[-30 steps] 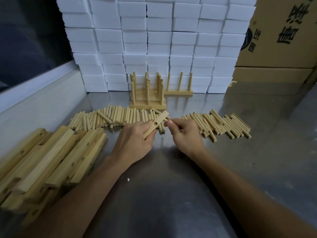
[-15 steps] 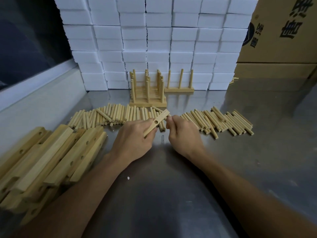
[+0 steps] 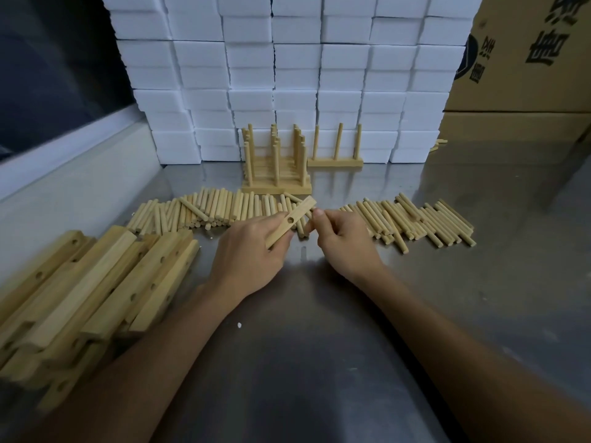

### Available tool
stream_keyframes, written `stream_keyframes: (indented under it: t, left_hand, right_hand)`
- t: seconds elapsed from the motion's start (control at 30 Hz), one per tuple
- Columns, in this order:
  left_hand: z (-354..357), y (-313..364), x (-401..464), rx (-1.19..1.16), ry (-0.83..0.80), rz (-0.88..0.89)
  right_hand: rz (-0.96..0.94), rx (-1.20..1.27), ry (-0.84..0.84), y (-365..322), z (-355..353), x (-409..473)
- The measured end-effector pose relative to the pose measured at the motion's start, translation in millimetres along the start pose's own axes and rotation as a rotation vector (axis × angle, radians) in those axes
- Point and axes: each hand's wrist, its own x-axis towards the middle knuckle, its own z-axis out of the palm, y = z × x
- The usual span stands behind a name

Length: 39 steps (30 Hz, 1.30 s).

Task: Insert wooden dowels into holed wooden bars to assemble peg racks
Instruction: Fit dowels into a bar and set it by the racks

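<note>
I'm at the start of a new rack: my left hand (image 3: 249, 251) grips a holed bar (image 3: 290, 226), tilted up toward one o'clock, its visible hole unfilled. My right hand (image 3: 343, 241) sits curled just beside the bar's upper end at the row of loose dowels (image 3: 415, 223); I think it pinches one, though the fingers hide it. Next I judge a dowel tip must line up squarely with the hole, then press in. No bins here. Spare bars (image 3: 96, 282) lie heaped at nine o'clock, finished racks (image 3: 276, 174) stand at twelve before white boxes (image 3: 297, 75).
</note>
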Motion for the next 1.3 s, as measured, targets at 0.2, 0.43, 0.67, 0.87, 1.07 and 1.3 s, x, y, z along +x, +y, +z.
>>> stream_keyframes:
  t: [0.2,0.43,0.67,0.87,1.07,1.3]
  left_hand:
    - [2,-9,3,-0.151,-0.017,-0.280]
    - [-2,-11,6,-0.421,0.086,-0.559]
    - [-5,-11,5,-0.456,0.065,-0.598]
    - [-5,-11,5,-0.468,0.065,-0.613]
    - [-6,-11,4,-0.482,0.056,-0.618]
    - [-7,-9,4,-0.492,0.055,-0.615]
  right_hand:
    - [0.059,0.046,0.176,-4,-3,-3]
    - [0.093,-0.186,0.392,-2,-11,-4]
    - [0.198,-0.866,0.031,1,-1,-3]
    - [0.185,-0.900,0.125,-3,-2,-5]
    - [0.136,-0.890,0.172,-4,-2,-5]
    - [0.105,-0.950,0.041,-4,0,-3]
